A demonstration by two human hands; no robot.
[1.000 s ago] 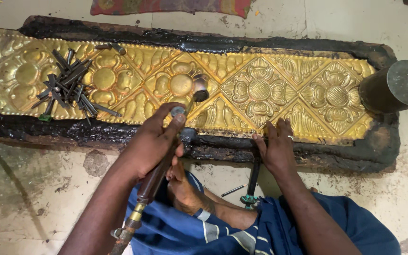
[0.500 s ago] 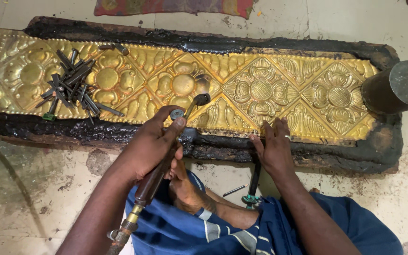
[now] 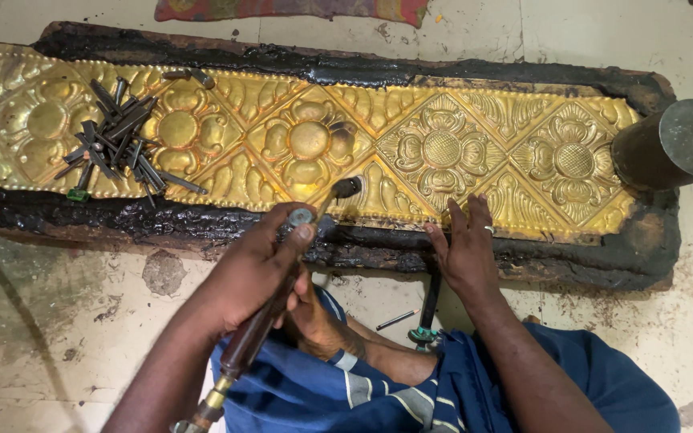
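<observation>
My left hand (image 3: 258, 269) grips a torch (image 3: 262, 325) with a wooden handle, its nozzle over the lower edge of the gold embossed sheet (image 3: 298, 144). My right hand (image 3: 467, 252) lies flat and open on the sheet's lower edge, holding nothing. A pile of punches (image 3: 118, 144) sits on the sheet's left part; a metal cylinder (image 3: 671, 144) stands at the right end.

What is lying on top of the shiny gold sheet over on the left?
A heap of small dark metal punches lies on the gold sheet, over a flower shape. They cover part of that flower, so the pattern beneath them cannot be seen.
</observation>
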